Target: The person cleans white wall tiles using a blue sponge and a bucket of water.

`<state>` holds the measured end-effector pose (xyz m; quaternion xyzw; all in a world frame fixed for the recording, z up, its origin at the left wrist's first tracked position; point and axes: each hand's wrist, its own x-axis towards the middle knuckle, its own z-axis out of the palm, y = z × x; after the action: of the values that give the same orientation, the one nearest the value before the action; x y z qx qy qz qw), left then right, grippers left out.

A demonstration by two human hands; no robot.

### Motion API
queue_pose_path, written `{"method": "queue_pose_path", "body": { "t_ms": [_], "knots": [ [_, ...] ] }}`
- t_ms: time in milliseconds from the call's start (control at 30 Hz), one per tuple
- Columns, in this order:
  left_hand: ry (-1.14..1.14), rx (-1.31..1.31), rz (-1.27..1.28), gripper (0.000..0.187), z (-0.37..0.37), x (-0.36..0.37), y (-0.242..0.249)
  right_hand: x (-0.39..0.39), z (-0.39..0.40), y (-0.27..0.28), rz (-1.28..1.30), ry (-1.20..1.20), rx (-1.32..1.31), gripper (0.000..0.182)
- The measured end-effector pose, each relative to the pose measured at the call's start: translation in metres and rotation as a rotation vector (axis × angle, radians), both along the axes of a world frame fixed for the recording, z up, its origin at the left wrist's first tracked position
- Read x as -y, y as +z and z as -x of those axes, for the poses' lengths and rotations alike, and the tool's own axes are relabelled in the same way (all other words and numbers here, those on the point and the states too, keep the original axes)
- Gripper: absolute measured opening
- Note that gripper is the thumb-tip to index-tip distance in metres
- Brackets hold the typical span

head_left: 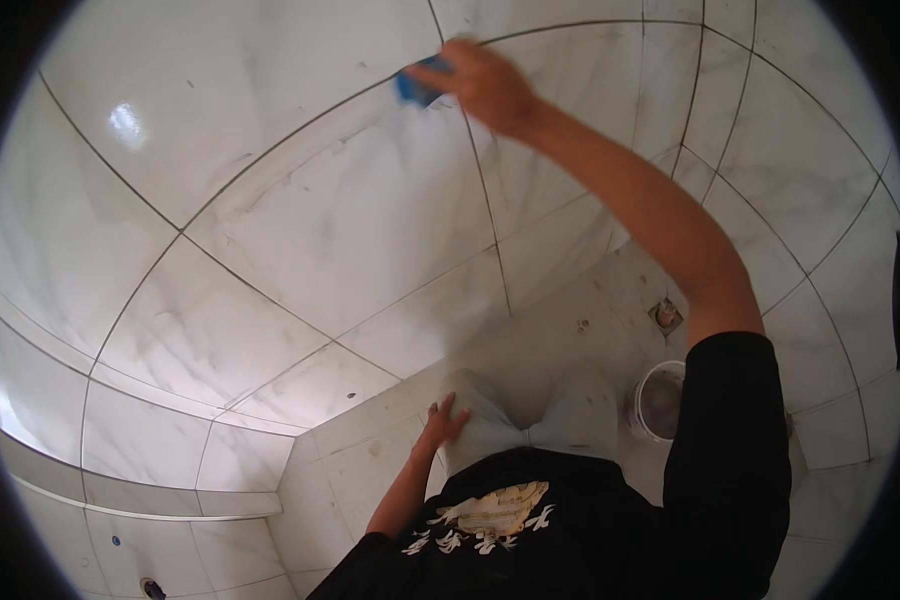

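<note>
My right hand is raised high against the white marble-look tiled wall, gripping a blue sponge pressed onto the tile near a dark grout line. My left hand rests low on my thigh, on the light grey trousers, fingers spread and holding nothing. My arms come out of a black shirt with a pale print on the chest.
A white bucket stands on the tiled floor near my right side. A small square floor drain lies beyond it. A tiled ledge runs along the wall at lower left. Walls close in on three sides.
</note>
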<state>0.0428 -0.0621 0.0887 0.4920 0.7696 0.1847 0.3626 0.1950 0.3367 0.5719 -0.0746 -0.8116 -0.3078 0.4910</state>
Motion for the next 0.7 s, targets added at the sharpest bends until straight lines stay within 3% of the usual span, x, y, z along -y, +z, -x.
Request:
{"method": "queue_pose_path", "body": {
  "t_ms": [67, 133, 200, 233, 300, 333, 400, 467, 533, 600, 633, 667, 700],
  "knots": [
    [0.006, 0.013, 0.017, 0.087, -0.004, -0.004, 0.008, -0.026, -0.055, -0.008, 0.036, -0.197, -0.092, 0.041],
    [0.004, 0.022, 0.045, 0.087, 0.002, -0.001, 0.004, -0.021, -0.128, -0.015, 0.235, -0.282, -0.212, 0.057],
    [0.034, -0.017, -0.046, 0.08, 0.006, -0.001, -0.027, -0.01, -0.213, -0.037, 0.374, -0.182, -0.34, 0.056],
    [0.041, -0.036, -0.1, 0.078, 0.005, 0.002, -0.033, 0.0, -0.247, -0.058, 0.411, -0.264, -0.315, 0.056],
    [-0.065, -0.129, -0.094, 0.073, 0.004, 0.002, -0.031, 0.044, -0.341, -0.122, 1.206, -0.214, -0.681, 0.056],
    [0.006, -0.122, -0.122, 0.071, 0.005, 0.001, -0.039, 0.05, -0.392, -0.17, 1.499, -0.308, -0.698, 0.062],
    [0.012, -0.069, -0.085, 0.068, -0.007, -0.008, -0.011, 0.111, -0.432, -0.238, 1.764, -0.499, -0.696, 0.068],
    [-0.027, -0.039, -0.066, 0.067, -0.009, -0.017, -0.001, 0.166, -0.441, -0.3, 2.101, -0.348, -0.709, 0.072],
    [-0.01, -0.038, -0.067, 0.066, -0.003, -0.013, 0.002, 0.193, -0.433, -0.342, 2.348, -0.763, -0.268, 0.073],
    [-0.045, -0.028, -0.069, 0.067, 0.005, -0.013, -0.001, 0.211, -0.444, -0.412, 2.285, -0.702, -0.03, 0.08],
    [0.052, -0.002, -0.063, 0.067, 0.003, -0.004, 0.001, 0.215, -0.456, -0.495, 1.814, -0.81, 0.143, 0.082],
    [0.2, 0.19, -0.052, 0.067, 0.015, 0.012, -0.018, 0.219, -0.446, -0.509, 1.863, -0.938, 0.112, 0.081],
    [0.284, 0.23, -0.007, 0.067, 0.006, 0.029, 0.001, 0.227, -0.446, -0.534, 1.716, -1.01, 0.193, 0.075]
  ]
}}
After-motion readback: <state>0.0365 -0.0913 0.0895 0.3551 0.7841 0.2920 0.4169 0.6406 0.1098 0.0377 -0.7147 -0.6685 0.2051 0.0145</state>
